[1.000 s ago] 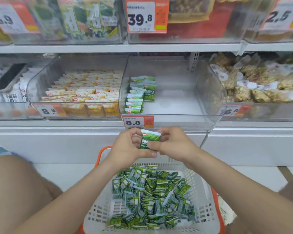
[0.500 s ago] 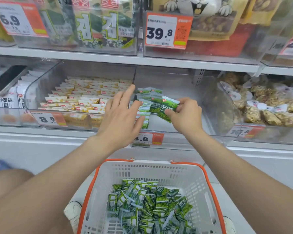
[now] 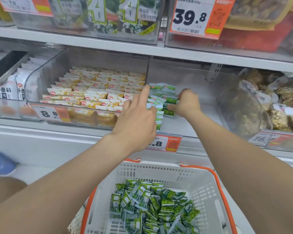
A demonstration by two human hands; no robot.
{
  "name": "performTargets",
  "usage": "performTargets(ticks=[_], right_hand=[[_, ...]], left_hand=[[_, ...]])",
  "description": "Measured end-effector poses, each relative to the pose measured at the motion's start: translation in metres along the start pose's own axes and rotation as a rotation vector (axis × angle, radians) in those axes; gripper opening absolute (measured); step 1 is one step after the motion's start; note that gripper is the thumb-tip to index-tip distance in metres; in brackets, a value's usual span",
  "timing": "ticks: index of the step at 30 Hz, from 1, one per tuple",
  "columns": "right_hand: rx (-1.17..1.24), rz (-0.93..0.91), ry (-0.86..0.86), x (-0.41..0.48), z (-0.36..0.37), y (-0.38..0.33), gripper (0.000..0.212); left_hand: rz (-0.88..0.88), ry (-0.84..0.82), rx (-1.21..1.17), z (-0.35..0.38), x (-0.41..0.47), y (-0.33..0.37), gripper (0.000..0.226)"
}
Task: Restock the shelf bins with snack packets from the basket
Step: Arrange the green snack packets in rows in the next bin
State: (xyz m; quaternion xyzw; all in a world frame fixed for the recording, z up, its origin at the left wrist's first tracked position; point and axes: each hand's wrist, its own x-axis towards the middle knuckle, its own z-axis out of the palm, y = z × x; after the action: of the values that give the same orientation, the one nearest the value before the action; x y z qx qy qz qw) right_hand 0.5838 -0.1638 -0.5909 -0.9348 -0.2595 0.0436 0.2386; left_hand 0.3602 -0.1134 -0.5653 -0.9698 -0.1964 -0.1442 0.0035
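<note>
Your right hand (image 3: pixel 186 103) pinches a small green foil snack packet (image 3: pixel 170 106) mid-frame inside the clear plastic bin (image 3: pixel 174 126). Your left hand (image 3: pixel 137 119) rests open-fingered beside it. The packet is probably light, crinkly and slippery, so hold its crimped edge.

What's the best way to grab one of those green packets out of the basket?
Pick a green packet lying on top of the heap and pinch its flat crimped end between thumb and finger, coming straight down from above. The basket walls close off the sides, and the packets lie loose and overlapping, so a top one's raised edge should lift free.
</note>
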Motion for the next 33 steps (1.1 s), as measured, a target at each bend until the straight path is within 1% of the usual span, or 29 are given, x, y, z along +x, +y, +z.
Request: performTargets(ticks=[2,3,4,6,7,8,10,11,12,13,15,17,19,20,21,22,23,25,26,27,28,30,33], right_hand=[[-0.031,0.053,0.016,-0.001,0.001,0.002,0.064],[-0.015,0.079,-0.017,0.0,0.002,0.002,0.062],[0.048,0.1,-0.079,0.0,0.003,0.002,0.056],[0.204,0.1,-0.236,0.0,0.004,0.003,0.028],[0.231,0.086,-0.296,-0.003,0.001,0.003,0.015],[0.245,0.056,-0.345,-0.008,-0.004,0.003,0.009],[0.252,-0.009,-0.42,-0.024,-0.017,0.005,0.014],[0.248,-0.047,-0.42,-0.033,-0.024,0.006,0.019],[0.228,-0.098,-0.377,-0.041,-0.031,0.008,0.022],[0.197,-0.159,-0.294,-0.051,-0.04,0.009,0.024],[0.175,-0.278,-0.087,-0.076,-0.057,0.011,0.023],[0.225,-0.389,0.072,-0.108,-0.069,0.015,0.022],[0.303,-0.475,0.154,-0.145,-0.076,0.021,0.02],[0.335,-0.511,0.146,-0.161,-0.078,0.027,0.017],[0.342,-0.543,0.094,-0.176,-0.077,0.032,0.015],[0.308,-0.572,-0.014,-0.189,-0.075,0.04,0.013],[0.227,-0.608,-0.173,-0.199,-0.071,0.047,0.012],[-0.038,-0.677,-0.52,-0.215,-0.056,0.065,0.013],[-0.178,-0.692,-0.639,-0.221,-0.048,0.073,0.015],[-0.3,-0.682,-0.72,-0.226,-0.039,0.082,0.018],[-0.4,-0.665,-0.773,-0.231,-0.031,0.089,0.02],[-0.561,-0.664,-0.826,-0.239,-0.017,0.098,0.015],[-0.637,-0.674,-0.855,-0.244,-0.005,0.102,0.01]], left_hand=[[-0.004,-0.033,0.012,-0.002,0.001,0.002,0.025],[-0.003,-0.046,0.015,-0.003,0.001,0.002,0.024],[0.0,-0.051,0.017,-0.004,0.0,0.003,0.023],[0.001,-0.048,0.011,-0.006,-0.001,0.004,0.022],[0.001,-0.042,0.0,-0.007,-0.001,0.005,0.022],[0.001,-0.034,-0.016,-0.008,-0.002,0.005,0.023],[0.01,-0.006,-0.055,-0.01,-0.006,0.006,0.027],[0.021,0.024,-0.07,-0.011,-0.008,0.007,0.027],[0.039,0.073,-0.092,-0.012,-0.011,0.009,0.026],[0.056,0.133,-0.124,-0.014,-0.014,0.01,0.022],[0.069,0.246,-0.218,-0.02,-0.022,0.016,0.012],[0.067,0.287,-0.261,-0.023,-0.031,0.022,0.012],[0.087,0.273,-0.222,-0.021,-0.04,0.029,0.014],[0.086,0.212,-0.206,-0.019,-0.044,0.032,0.015],[0.059,0.109,-0.19,-0.014,-0.049,0.036,0.016],[0.023,-0.018,-0.177,-0.008,-0.053,0.04,0.018],[-0.004,-0.15,-0.162,0.002,-0.057,0.044,0.019],[-0.01,-0.404,-0.135,0.026,-0.069,0.054,0.017],[0.001,-0.508,-0.123,0.04,-0.076,0.059,0.016],[0.01,-0.597,-0.109,0.057,-0.083,0.064,0.014],[0.014,-0.676,-0.108,0.073,-0.09,0.068,0.011],[0.016,-0.803,-0.106,0.109,-0.104,0.075,0.009],[0.021,-0.978,-0.064,0.168,-0.128,0.081,0.026]])
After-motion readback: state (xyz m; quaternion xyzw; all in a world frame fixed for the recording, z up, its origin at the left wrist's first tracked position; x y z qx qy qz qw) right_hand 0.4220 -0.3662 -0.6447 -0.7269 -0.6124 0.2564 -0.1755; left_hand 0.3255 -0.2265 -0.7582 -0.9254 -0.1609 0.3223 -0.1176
